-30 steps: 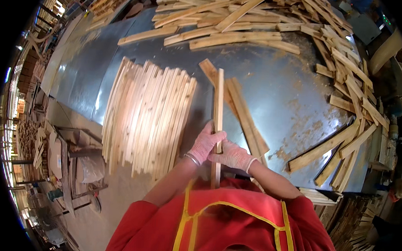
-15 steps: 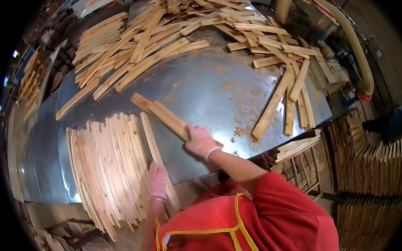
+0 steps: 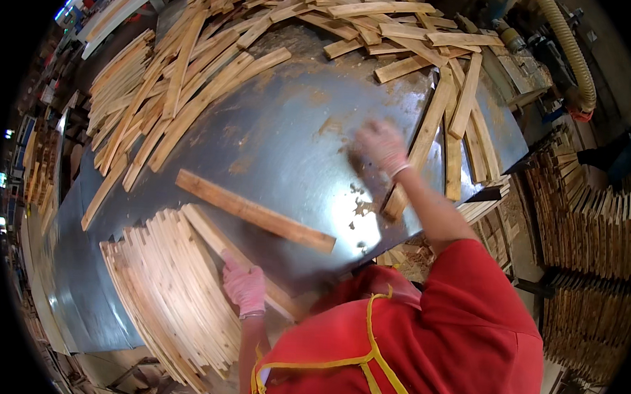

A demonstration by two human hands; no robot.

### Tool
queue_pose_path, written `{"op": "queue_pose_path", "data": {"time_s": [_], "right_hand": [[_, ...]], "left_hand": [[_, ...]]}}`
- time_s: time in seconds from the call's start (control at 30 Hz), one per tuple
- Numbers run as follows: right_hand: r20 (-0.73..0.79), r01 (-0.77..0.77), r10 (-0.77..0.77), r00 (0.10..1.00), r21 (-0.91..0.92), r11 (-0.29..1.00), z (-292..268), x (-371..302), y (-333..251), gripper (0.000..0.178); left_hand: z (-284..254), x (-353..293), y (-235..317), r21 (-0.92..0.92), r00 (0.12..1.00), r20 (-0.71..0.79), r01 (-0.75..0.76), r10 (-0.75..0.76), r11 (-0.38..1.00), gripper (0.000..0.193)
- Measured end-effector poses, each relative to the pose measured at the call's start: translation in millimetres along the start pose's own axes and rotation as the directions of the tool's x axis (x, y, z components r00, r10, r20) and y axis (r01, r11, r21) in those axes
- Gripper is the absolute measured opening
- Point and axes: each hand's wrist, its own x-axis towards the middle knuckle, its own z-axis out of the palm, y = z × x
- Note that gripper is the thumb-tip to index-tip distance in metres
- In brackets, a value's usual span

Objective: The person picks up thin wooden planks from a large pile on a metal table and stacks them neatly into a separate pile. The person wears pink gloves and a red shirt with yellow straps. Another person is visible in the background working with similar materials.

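Observation:
My left hand [image 3: 243,286], in a pinkish glove, is closed around a pale wooden board [image 3: 203,227]. The board leans along the right side of a tight row of light wooden strips [image 3: 168,282] at the table's near left. My right hand [image 3: 382,145], gloved too and blurred by motion, is over the metal table [image 3: 276,138], left of some loose boards; its fingers look apart and no board shows in them. Between the hands a single browner board [image 3: 254,211] lies slantwise on the metal, touched by neither.
Loose boards [image 3: 194,69] are heaped across the far left and back of the table. More boards [image 3: 433,125] lie crossed at the right, with sawdust nearby. Stacked wood [image 3: 585,232] stands right of the table, below a ribbed hose [image 3: 573,53].
My right hand has left the two overlapping boards and swung away to the right; one board lies alone there now. The board at my left hand sits closer to the row. The view has shifted.

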Motion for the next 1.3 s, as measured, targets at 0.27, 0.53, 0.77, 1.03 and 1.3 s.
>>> {"op": "queue_pose_path", "data": {"time_s": [0.27,0.53,0.77,1.03,1.3], "right_hand": [[-0.222,-0.887,0.859,0.461,-0.085,0.454,-71,14,232,0.061],[0.264,-0.313,0.699,0.665,0.948,-0.060,-69,-50,103,0.052],[0.677,-0.472,-0.157,0.719,0.642,0.604,-41,-142,-156,0.049],[0.570,-0.120,0.024,0.821,0.132,0.984,37,-98,-192,0.057],[0.631,0.049,-0.140,0.763,0.160,0.986,31,-178,-280,0.077]], "left_hand": [[-36,22,0,0.415,0.991,-0.135,0.052,0.005,0.908,0.080],[-55,1,59,0.043,0.940,0.030,-0.340,0.339,0.940,0.084],[10,-3,129,-0.815,0.815,0.434,0.173,0.384,0.553,0.063],[-29,-47,-22,-0.389,0.999,0.031,-0.021,0.036,0.921,0.070],[-28,-109,-64,-0.107,0.996,-0.084,-0.006,-0.003,0.994,0.071]]}}
